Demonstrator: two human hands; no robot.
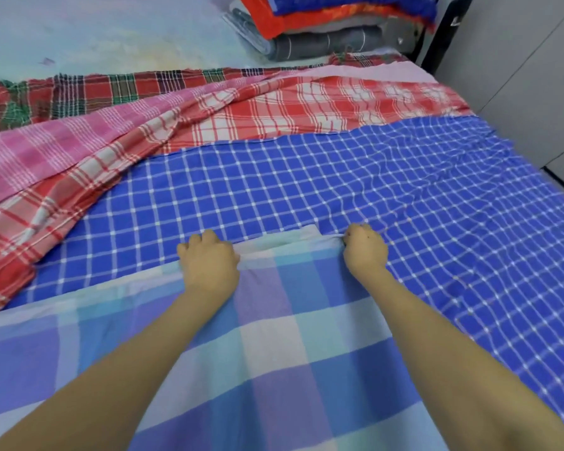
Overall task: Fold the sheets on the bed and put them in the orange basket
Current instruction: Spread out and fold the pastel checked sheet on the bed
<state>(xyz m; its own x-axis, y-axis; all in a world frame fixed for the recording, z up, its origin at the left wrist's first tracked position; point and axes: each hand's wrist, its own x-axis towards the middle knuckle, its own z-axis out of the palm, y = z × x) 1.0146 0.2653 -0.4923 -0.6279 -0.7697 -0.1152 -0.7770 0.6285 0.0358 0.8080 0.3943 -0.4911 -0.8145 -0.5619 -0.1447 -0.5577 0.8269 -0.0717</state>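
Two hands on the top sheet, both grasping. Left hand [209, 265] has its fingers curled over the far hem of the pastel check sheet [274, 353]. Right hand [365, 252] pinches a bunched bit of the same hem at its right end.

Writing: only a small white mark on the black bed frame [443, 37], upper right, too blurred to read.

Pastel check sheet fills the lower half of the frame, lying flat on the blue grid-check sheet [339, 190]. Its far hem runs from mid-left up to centre, where the hands are. Its right edge slants from the right hand to the lower right corner. The near end is cut off by the frame bottom, so I cannot tell its long axis.

Open room: flat blue grid-check sheet beyond the hands and to the right, rippled near the bed's right edge by the grey wall [518, 76].

Behind it, a red-and-white plaid sheet [306, 109], a pink check sheet [62, 148] and a dark tartan sheet [79, 89] overlap across the upper left. Stack of folded blankets [323, 30] at top centre-right.
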